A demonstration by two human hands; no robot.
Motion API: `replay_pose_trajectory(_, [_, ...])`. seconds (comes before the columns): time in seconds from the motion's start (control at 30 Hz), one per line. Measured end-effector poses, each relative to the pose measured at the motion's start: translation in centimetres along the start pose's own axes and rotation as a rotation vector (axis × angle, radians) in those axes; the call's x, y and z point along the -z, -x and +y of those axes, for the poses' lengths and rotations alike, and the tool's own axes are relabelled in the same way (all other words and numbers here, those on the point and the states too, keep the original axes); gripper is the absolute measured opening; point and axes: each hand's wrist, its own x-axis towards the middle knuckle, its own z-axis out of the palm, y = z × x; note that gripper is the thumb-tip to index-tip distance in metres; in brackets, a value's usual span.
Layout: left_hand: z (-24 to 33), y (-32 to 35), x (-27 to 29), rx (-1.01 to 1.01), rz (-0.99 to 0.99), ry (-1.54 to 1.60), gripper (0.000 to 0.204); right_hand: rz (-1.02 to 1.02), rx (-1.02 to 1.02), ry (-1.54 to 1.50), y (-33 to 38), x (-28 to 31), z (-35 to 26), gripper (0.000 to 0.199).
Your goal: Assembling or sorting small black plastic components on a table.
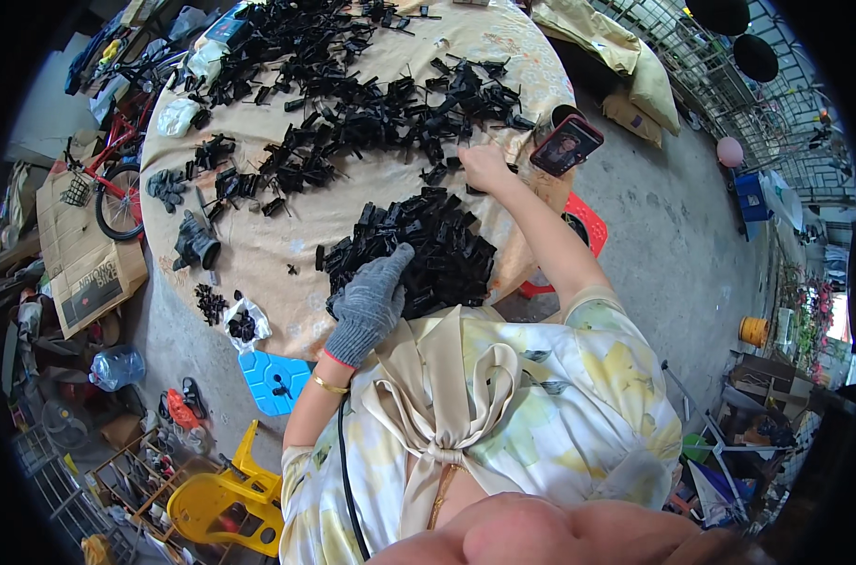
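Observation:
My left hand (pixel 367 299), in a grey knitted glove, rests on the near heap of small black plastic parts (pixel 433 245). One of its digits stretches over the heap; the others are partly hidden, and I see nothing held in it. My bare right hand (pixel 485 169) reaches forward to the loose black parts beyond the heap. Its fingers are drawn together at a small black plastic part (pixel 454 163), half covered by the fingertips. More black parts with thin stems (pixel 353 127) spread over the far side of the cloth-covered round table (pixel 277 250).
A phone (pixel 566 146) stands tilted at the table's right edge, above a red stool (pixel 588 226). Grey gloves (pixel 195 242) and a white bag of small black pieces (pixel 247 323) lie at left. A blue stool (pixel 275 381) and yellow chair (pixel 226 508) stand below.

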Motion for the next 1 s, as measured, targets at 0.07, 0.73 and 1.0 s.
replay_pose_trajectory(0.07, [0.9, -0.1, 0.6, 0.006, -0.13, -0.064, 0.062, 0.012, 0.0, -0.012, -0.2, -0.4, 0.4, 0.015])
replay_pose_trajectory(0.73, [1.3, -1.5, 2.0, 0.0, 0.355, 1.086, 0.063, -0.271, -0.146, -1.777, 8.1, 11.7, -14.6, 0.024])
replay_pose_trajectory(1.0, [1.8, -1.2, 2.7, 0.095, 0.338, 1.291, 0.042, -0.037, 0.02, -1.576, 9.3, 12.6, -15.1, 0.018])
